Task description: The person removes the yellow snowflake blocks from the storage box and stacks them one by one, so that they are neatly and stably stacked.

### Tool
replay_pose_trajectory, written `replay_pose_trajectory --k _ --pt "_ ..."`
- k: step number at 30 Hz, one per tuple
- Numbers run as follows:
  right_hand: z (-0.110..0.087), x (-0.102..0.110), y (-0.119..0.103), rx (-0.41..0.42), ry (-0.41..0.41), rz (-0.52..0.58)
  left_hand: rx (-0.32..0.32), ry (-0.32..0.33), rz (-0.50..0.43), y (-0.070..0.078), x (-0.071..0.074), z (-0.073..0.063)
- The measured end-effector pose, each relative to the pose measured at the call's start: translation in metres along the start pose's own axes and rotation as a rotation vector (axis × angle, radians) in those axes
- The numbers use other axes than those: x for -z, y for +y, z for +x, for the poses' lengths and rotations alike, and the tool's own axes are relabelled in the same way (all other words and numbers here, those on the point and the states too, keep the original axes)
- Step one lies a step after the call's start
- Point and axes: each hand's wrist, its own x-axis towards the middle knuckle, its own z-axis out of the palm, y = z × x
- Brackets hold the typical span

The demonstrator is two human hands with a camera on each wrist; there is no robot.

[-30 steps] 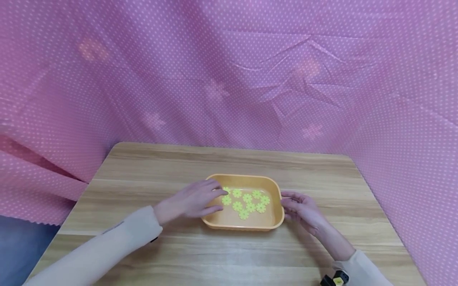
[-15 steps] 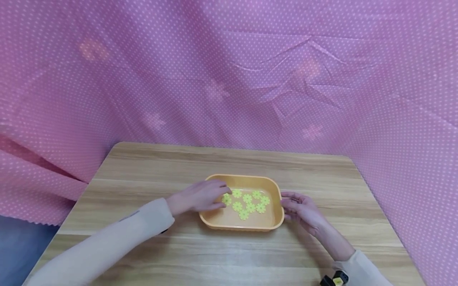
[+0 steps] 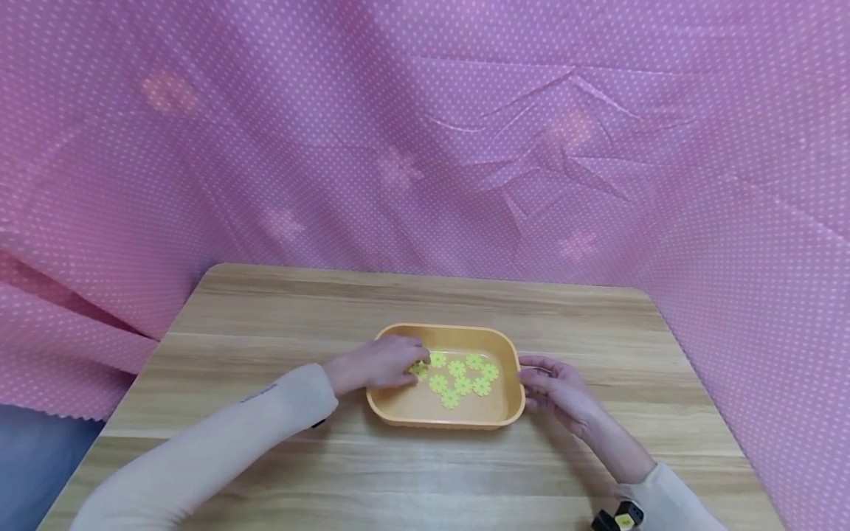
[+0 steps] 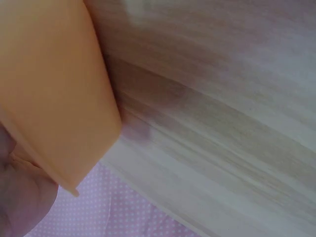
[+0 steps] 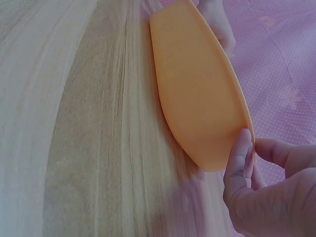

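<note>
A shallow orange plastic tray (image 3: 441, 424) with rounded corners sits on the table. Inside lie several flat yellow flower-shaped pieces (image 3: 449, 399). My left hand (image 3: 385, 363) reaches over the tray's left side, fingers bent down among the leftmost pieces; its fingertips are partly hidden and I cannot tell whether they pinch one. From the left wrist, the tray's outer wall (image 4: 54, 89) covers most of that hand. At the opposite end, my right hand (image 3: 561, 391) holds the tray's rim; the right wrist view has its fingers (image 5: 239, 160) on both sides of the edge.
The wood-grain table (image 3: 292, 310) runs out to rounded far corners. A pink dotted curtain (image 3: 425, 147) hangs behind it and along both sides. A black device (image 3: 617, 516) is strapped at the right sleeve.
The left hand has moved rightward and lower into the tray, now covering a flower piece at the left that showed before. The right hand stays at the rim.
</note>
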Motion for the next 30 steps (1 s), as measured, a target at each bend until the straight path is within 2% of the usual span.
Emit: replay_pose_trajectory --k 11,20,30 --pt "-0.0002 -0.0001 0.0000 0.004 -0.008 -0.003 0.028 -0.013 -0.038 0.0004 -0.0039 0.0061" --pt "-0.0009 0.0009 0.0003 0.003 -0.013 0.008 -0.008 -0.008 -0.057 -0.0010 -0.0029 0.0068" --pt "-0.0002 0.0006 0.0014 0.003 -0.009 0.011 0.011 -0.028 -0.063 -0.0007 -0.0029 0.0055"
